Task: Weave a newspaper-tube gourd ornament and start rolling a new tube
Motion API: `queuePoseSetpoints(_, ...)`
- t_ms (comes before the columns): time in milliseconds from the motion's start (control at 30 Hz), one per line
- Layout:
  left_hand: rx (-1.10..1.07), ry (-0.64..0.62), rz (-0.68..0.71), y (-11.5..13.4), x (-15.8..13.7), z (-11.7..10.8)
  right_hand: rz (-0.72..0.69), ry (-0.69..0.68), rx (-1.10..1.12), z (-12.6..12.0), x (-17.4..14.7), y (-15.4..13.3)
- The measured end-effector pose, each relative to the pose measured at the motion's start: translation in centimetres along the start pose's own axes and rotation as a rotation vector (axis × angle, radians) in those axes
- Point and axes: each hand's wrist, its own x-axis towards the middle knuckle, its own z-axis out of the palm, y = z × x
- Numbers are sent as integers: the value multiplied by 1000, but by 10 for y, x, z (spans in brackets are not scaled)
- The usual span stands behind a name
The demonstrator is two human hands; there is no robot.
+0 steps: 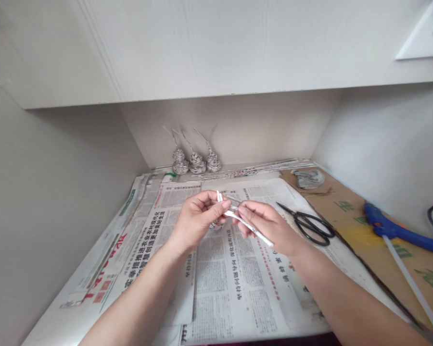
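My left hand (pixel 201 215) pinches rolled newspaper strips (pixel 254 229) between thumb and fingers, above the middle of the newspaper-covered table. From the right, my right hand (pixel 261 221) closes its fingertips on the same strips. One white strip end slants down to the right across my right fingers, and a short end sticks up by my left thumb. Beneath the hands shows part of a rounded woven paper piece (pixel 216 226), mostly hidden by my fingers. Whether it is joined to the strips I cannot tell.
Three woven paper gourds (pixel 197 166) stand by the back wall, beside long paper rods (pixel 252 169). Black scissors (pixel 312 227) lie right of my hands on newspaper (pixel 216 283). A blue glue gun (pixel 386 223) and a crumpled plastic bag (pixel 308 179) rest on cardboard (pixel 353 216). A panel (pixel 216 53) overhangs the back.
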Motion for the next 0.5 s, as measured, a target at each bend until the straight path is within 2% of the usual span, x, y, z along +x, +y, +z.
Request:
queuePoseSetpoints(100,14,5,4,1,-1,2,-306,269,-422,4,-1,-1)
queuePoseSetpoints(167,29,6,2,2,-2,4,-473,320,-605,4,-2,-1)
queuePoseSetpoints(200,35,6,1,2,-2,5,-498,318,-640,4,-2,-1)
queuePoseSetpoints(267,46,2,5,3,-3,7,-425,287,-581,4,-2,1)
queuePoseSetpoints(367,65,4,21,3,-3,8,-237,198,-313,2,-1,4)
queuePoseSetpoints(433,71,9,28,3,-4,8,-207,179,-213,3,-1,5)
queuePoseSetpoints(500,64,12,28,3,-4,8,-245,212,-255,4,-1,6)
